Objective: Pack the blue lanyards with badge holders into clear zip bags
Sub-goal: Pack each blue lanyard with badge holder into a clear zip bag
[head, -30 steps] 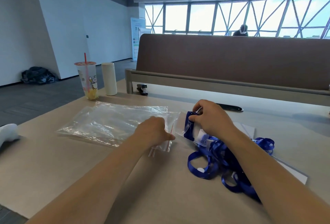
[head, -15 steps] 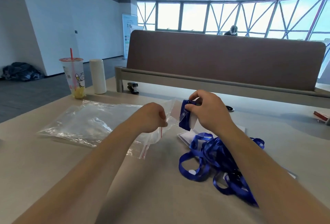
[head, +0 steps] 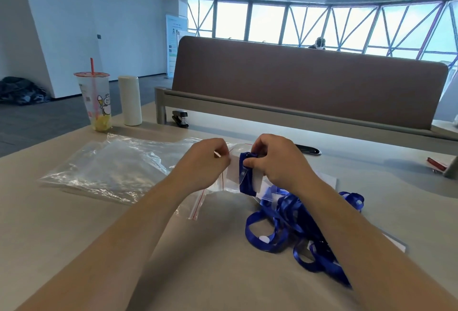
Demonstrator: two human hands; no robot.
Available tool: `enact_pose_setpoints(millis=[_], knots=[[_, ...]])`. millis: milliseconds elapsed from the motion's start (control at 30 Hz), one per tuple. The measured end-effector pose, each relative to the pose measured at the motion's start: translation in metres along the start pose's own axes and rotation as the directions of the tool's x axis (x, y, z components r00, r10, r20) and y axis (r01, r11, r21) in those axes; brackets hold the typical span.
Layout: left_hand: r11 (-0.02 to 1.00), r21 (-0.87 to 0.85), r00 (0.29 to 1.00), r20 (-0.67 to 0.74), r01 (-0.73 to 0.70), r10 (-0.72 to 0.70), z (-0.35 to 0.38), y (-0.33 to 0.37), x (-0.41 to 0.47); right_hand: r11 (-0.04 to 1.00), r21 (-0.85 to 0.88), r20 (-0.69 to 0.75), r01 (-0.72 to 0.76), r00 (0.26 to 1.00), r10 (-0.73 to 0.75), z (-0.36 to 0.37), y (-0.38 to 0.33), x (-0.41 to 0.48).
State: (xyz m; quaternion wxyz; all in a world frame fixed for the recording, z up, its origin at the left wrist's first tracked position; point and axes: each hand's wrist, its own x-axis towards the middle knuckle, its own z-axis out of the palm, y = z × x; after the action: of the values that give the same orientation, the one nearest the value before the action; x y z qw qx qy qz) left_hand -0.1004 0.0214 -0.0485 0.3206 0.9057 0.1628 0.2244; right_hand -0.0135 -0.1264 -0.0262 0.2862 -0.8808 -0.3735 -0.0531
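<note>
Above the table [head: 223,273], a folded blue lanyard with its badge holder [head: 247,177] sits at the mouth of a clear zip bag [head: 213,186]. Right hand [head: 277,162] pinches the lanyard. Left hand [head: 208,162] pinches the bag's edge. More blue lanyards [head: 292,221] lie just below. Spare bags [head: 111,164] lie left, a cup [head: 95,101] behind them.

Beige table [head: 74,236], heap of clear zip bags [head: 111,167] toward its left edge, drink cup [head: 95,102] and white bottle [head: 130,100] upright at the far left corner, black stapler [head: 180,118] by the far edge, tangled blue lanyards [head: 292,224] toward the right.
</note>
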Motion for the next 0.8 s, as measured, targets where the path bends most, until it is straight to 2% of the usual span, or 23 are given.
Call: enact_pose_setpoints(millis=[167, 400, 567, 667, 800], knots=[[0.996, 0.039, 0.996, 0.057, -0.078, 0.075, 0.000, 0.007, -0.005, 0.998, 0.068, -0.116, -0.007, 0.993, 0.015, -0.004, 0.004, 0.000], [0.991, -0.019, 0.991, 0.004, -0.130, 0.130, 0.001, 0.011, -0.004, 0.999, 0.046, -0.117, 0.020, 0.993, -0.014, 0.002, 0.000, -0.001], [0.987, -0.124, 0.994, 0.010, -0.103, 0.105, 0.006, 0.006, -0.002, 0.998, 0.049, -0.166, 0.042, 0.986, -0.034, 0.006, -0.003, -0.002], [0.987, -0.155, 0.998, 0.018, -0.050, 0.054, 0.007, 0.005, 0.000, 0.996, 0.064, -0.145, 0.057, 0.988, -0.048, 0.010, -0.002, -0.002], [0.962, -0.272, 0.999, -0.050, -0.001, -0.014, 0.004, 0.001, 0.003, 0.994, 0.068, -0.097, 0.086, 0.992, -0.079, 0.005, -0.003, -0.003]])
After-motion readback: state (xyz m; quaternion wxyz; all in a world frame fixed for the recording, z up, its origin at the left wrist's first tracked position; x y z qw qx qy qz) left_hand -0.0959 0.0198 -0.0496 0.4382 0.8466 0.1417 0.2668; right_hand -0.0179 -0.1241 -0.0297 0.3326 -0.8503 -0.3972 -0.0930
